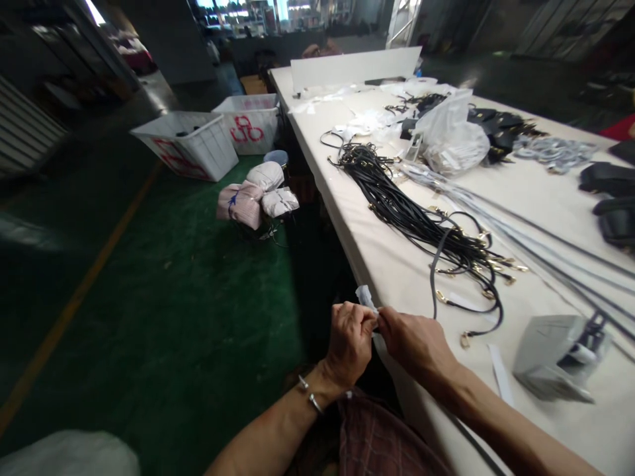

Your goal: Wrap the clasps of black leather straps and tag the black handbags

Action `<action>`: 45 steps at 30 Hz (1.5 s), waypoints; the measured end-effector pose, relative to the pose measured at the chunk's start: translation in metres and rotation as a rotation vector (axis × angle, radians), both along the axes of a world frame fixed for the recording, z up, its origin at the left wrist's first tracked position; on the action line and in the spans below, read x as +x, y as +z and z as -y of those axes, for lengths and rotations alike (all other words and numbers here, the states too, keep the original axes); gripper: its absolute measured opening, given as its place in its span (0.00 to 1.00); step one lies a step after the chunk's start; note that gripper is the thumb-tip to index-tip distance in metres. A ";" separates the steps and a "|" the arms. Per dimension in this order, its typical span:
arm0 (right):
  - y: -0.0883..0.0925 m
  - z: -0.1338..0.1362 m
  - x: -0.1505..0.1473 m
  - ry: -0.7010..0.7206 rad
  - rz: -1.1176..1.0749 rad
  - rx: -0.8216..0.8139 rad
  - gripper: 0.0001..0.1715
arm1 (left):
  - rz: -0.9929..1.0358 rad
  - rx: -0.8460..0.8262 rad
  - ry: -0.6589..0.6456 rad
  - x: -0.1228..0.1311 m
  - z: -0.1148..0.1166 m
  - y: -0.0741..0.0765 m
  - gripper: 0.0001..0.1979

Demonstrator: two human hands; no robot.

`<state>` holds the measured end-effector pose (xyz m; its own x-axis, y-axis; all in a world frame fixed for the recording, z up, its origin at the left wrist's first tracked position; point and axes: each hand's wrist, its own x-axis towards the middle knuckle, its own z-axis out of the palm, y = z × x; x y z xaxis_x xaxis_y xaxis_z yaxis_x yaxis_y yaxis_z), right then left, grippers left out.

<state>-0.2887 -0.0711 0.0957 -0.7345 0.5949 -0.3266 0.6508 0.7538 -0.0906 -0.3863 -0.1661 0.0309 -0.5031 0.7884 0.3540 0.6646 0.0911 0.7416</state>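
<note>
A small piece of whitish translucent wrap (366, 295) was held between the left hand (350, 338) and the right hand (415, 344), just at the near left edge of the white-covered surface (387, 277). The fingers of both hands were curled closed and pinched on its lower end, the fingertips nearly meeting; its upper end stuck out above them. Whether anything else was enclosed by the fingers could not be told. A silver-coloured open bangle (313, 400) was worn on the left wrist.

Beyond the right hand, a long bundle of thin black straps (411, 211) with gold-coloured clasps (510, 280) was spread over the surface. A strip of white paper (500, 373) was laid near the right forearm, beside a greyish open container (543, 354) in which dark pieces were held. Farther back, a clear plastic bag (454, 135) was set beside a pile of grey chains or cords (553, 151).
</note>
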 end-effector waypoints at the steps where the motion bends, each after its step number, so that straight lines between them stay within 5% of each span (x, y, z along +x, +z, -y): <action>1: 0.001 0.001 -0.004 0.013 0.019 0.028 0.17 | -0.035 0.006 -0.003 0.001 0.002 -0.001 0.09; 3: 0.002 -0.002 -0.007 0.013 -0.027 -0.039 0.17 | -0.022 -0.005 0.023 0.000 0.006 -0.001 0.09; 7: 0.003 -0.032 0.015 0.026 -0.146 -0.839 0.24 | 0.403 -0.032 0.075 -0.011 0.012 -0.001 0.08; 9: 0.005 -0.051 0.031 0.051 -0.139 -1.074 0.28 | 0.611 -0.012 0.064 -0.014 0.013 0.001 0.09; 11: 0.008 -0.061 0.041 0.086 -0.114 -0.946 0.24 | 0.582 0.006 0.095 -0.011 0.012 0.004 0.09; 15: 0.015 -0.051 0.033 0.171 -0.018 -0.434 0.16 | -0.003 0.037 0.078 0.007 0.010 0.020 0.09; 19: 0.029 -0.044 0.025 0.269 -0.043 -0.411 0.17 | -0.347 0.083 -0.084 0.009 0.009 0.036 0.09; 23: 0.054 -0.059 0.039 0.265 -0.133 -0.525 0.16 | -0.235 0.028 0.111 -0.006 0.006 0.038 0.08; 28: 0.076 -0.049 0.044 0.308 -0.204 -0.378 0.23 | 0.005 -0.085 0.104 -0.005 -0.002 0.043 0.06; 34: 0.062 -0.016 0.025 0.378 0.017 -0.056 0.25 | 0.154 -0.107 0.001 0.006 0.000 0.040 0.06; 39: 0.032 -0.015 0.013 0.201 -0.190 -0.244 0.14 | -0.059 0.008 0.008 0.012 0.017 0.025 0.08; 45: 0.030 0.002 -0.015 0.155 -0.479 -0.661 0.07 | -0.138 0.216 -0.009 -0.036 0.031 0.041 0.07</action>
<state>-0.3033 -0.0735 0.1262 -0.9406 0.2712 -0.2041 0.3224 0.5257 -0.7872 -0.4220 -0.1976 0.0717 -0.4311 0.6912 0.5800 0.7613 -0.0665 0.6450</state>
